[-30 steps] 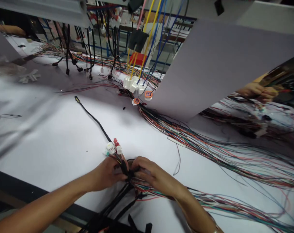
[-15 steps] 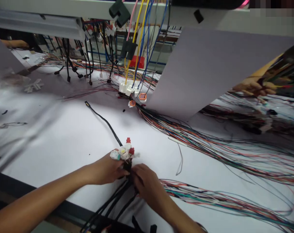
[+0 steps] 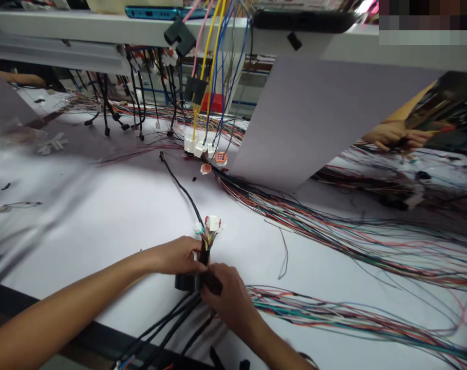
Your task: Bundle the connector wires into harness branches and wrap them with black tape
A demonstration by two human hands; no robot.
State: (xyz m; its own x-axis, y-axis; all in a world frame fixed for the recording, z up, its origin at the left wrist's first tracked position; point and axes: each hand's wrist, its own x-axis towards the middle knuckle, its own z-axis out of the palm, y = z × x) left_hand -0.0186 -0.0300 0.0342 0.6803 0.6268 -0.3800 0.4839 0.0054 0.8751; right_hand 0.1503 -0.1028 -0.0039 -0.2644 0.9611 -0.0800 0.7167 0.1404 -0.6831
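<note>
My left hand (image 3: 177, 255) pinches a black-taped wire harness (image 3: 203, 253) just below a cluster of small white connectors (image 3: 210, 224) that stick up from it. My right hand (image 3: 226, 293) is closed on the same harness lower down, by a black roll of tape (image 3: 186, 281) that rests against it. Black taped branches (image 3: 171, 324) run from my hands toward the near table edge. A single black cable (image 3: 179, 186) leads away from the connectors across the white table (image 3: 102, 216).
A thick bundle of coloured wires (image 3: 333, 226) crosses the table to the right, with a second bundle (image 3: 333, 313) nearer me. White and orange connectors (image 3: 202, 149) hang on yellow and blue wires at the back. A grey sheet (image 3: 314, 118) leans behind. Another person's hands (image 3: 395, 136) work at right.
The harness has been turned, so the connector cluster now stands higher and further right. My right hand slid down the bundle and the black tape roll now shows beside it.
</note>
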